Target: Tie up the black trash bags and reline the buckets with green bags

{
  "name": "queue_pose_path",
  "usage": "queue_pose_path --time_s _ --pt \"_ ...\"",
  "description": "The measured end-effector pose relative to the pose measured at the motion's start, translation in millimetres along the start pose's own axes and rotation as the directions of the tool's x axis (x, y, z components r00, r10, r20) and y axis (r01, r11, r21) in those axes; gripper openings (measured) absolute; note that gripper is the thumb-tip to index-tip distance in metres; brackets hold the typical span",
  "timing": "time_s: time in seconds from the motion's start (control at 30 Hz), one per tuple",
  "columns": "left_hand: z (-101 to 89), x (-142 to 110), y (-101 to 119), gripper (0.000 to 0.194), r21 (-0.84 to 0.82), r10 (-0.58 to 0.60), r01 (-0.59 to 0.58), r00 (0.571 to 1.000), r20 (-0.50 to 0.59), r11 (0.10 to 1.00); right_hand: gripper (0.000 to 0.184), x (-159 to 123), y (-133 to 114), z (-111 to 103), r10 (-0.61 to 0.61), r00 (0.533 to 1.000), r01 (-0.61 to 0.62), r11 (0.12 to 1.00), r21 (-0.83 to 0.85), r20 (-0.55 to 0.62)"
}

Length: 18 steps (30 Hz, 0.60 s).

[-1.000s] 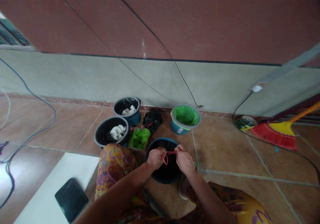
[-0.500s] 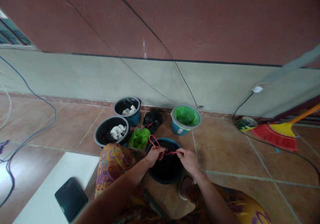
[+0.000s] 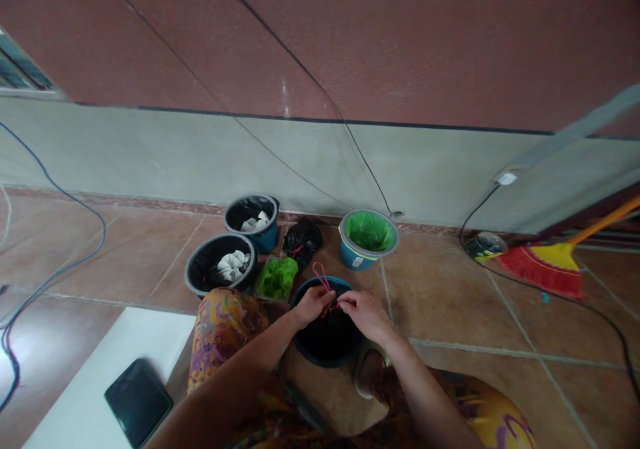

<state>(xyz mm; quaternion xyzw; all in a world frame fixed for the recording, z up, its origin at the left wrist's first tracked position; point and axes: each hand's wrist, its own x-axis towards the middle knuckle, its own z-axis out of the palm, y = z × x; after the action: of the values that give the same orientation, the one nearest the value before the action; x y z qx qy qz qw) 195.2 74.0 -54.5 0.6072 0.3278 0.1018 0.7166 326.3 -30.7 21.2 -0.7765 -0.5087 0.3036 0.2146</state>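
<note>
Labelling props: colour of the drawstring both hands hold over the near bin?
Red drawstring; clearest in the head view.

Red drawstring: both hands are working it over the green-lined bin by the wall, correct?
Not quite. In the head view both the left hand and the right hand do work the red drawstring, but over the black-lined bin nearest the person; the green-lined bin stands untouched.
</note>
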Motion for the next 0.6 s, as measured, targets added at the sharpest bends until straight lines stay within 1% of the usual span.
queue_pose_path --time_s 0.07,0.13,0.27,0.33,0.4,0.47,0.5,0.53,0.6 --pt "-1.2 0 3 0.033 0.059 0.02 -0.025 0.996 0.087 0.998 0.023 2 -7 -2 -0.018 1.0 0.018 1.0 0.025 0.006" --pt "-2.2 0 6 0.022 0.079 0.007 -0.02 0.986 0.167 0.997 0.023 5 -12 -4 -0.042 0.999 0.042 0.997 0.067 0.004" --pt "-3.2 -2 9 0.01 0.115 -0.034 0.002 0.96 0.278 0.993 0.024 19 -11 0 -0.086 0.996 0.089 0.968 0.234 -0.025" --pt "-3.3 -3 8 0.008 0.151 -0.019 -0.028 0.955 0.295 0.988 0.026 26 -4 7 -0.059 0.995 0.085 0.923 0.376 -0.082" --pt "-3.0 -3 6 0.01 0.18 0.012 -0.066 0.958 0.286 0.981 0.038 31 5 18 0.041 0.987 0.053 0.834 0.549 -0.158" --pt "-2.5 -2 3 0.013 0.186 0.035 -0.086 0.964 0.263 0.979 0.051 32 16 31 0.151 0.97 0.014 0.749 0.663 -0.191" --pt "-2.2 -2 2 0.014 0.178 0.042 -0.089 0.966 0.254 0.98 0.053 31 21 38 0.178 0.965 -0.004 0.74 0.673 -0.19" --pt "-1.9 -1 1 0.015 0.168 0.045 -0.089 0.968 0.249 0.982 0.051 29 27 44 0.177 0.967 -0.014 0.758 0.652 -0.185" --pt "-1.3 0 -1 0.016 0.145 0.045 -0.083 0.968 0.245 0.986 0.046 24 36 55 0.134 0.978 -0.023 0.83 0.558 -0.159"
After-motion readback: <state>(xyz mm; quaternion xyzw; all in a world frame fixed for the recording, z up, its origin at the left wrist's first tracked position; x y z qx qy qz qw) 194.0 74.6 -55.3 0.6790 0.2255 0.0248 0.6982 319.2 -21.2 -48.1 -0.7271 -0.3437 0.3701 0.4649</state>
